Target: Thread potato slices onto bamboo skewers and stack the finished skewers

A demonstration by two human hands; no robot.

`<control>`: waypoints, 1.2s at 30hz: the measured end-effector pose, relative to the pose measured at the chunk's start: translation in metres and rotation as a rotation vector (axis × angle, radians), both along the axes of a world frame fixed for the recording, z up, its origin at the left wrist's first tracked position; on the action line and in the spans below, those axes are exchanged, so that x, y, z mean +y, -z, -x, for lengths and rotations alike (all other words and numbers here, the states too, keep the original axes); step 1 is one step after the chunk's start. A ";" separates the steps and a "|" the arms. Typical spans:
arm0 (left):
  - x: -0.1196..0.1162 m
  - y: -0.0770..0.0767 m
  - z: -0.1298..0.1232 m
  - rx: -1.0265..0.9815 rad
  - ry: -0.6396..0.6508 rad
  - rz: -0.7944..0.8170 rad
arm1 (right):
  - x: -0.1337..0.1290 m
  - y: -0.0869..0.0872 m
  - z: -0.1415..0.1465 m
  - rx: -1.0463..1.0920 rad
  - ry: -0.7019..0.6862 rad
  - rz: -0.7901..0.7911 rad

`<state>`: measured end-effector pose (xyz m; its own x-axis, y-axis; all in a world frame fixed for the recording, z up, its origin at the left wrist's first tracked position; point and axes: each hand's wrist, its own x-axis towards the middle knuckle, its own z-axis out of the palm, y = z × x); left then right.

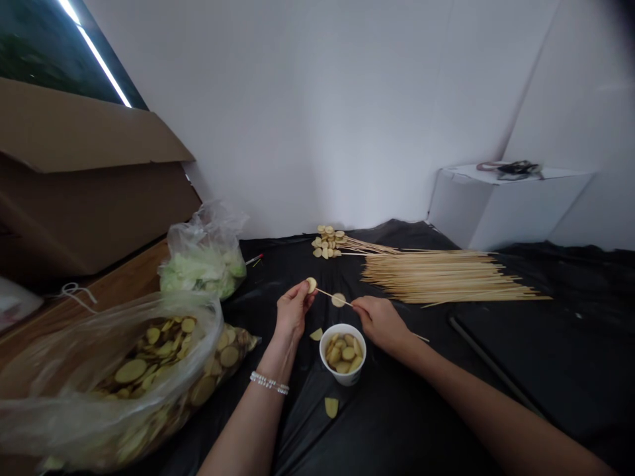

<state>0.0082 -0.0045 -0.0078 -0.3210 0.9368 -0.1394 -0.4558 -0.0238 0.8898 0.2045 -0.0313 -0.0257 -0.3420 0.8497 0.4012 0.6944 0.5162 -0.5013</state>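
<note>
At far left, a cardboard box [99, 218] stands with its top flap raised. In front of it, a clear plastic bag [30, 423] lies with its mouth open; thin potato slices [130, 371] are visible inside. Behind this bag, a tied clear bag [206, 261] holds pale green leafy pieces.

The left hand [292, 307], with a beaded bracelet [269, 383] at the wrist, is closed in a pinch: thumb and fingertips grip one potato slice [312, 285] at the far end of a wooden skewer [323, 291]. A second potato slice [338, 299] lies along the skewer line between the hands; whether it is threaded or lies behind the stick cannot be told.

Below the hands, a white cup [348, 379] stands upright on a black plastic sheet [397, 430], filled with slices. One cut piece [316, 334] lies just beside the cup on its left; another [331, 407] lies in front of it.

Toward the wall, a group of loaded skewers [327, 241] lies with slices at the left ends. The right hand [383, 322] is closed around the skewer, whose rear end projects past the wrist. Behind this hand, a pile of bare skewers [441, 277] lies flat. At far right, a white box [496, 208] stands against the wall.
</note>
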 end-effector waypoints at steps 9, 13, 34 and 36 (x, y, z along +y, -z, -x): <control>0.000 -0.001 0.000 -0.039 0.017 0.009 | 0.006 0.007 -0.001 0.162 -0.044 -0.072; 0.000 -0.001 -0.001 -0.052 0.025 0.018 | 0.006 0.007 0.000 0.159 -0.055 -0.055; -0.003 -0.003 -0.004 -0.014 0.043 0.006 | 0.002 0.001 0.002 0.199 -0.097 0.064; -0.003 -0.004 -0.005 -0.012 0.042 0.005 | 0.003 0.002 0.002 0.181 -0.078 0.012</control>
<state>0.0130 -0.0079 -0.0041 -0.2795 0.9487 -0.1475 -0.4666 0.0000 0.8844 0.2025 -0.0284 -0.0278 -0.3301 0.8286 0.4521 0.5509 0.5580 -0.6205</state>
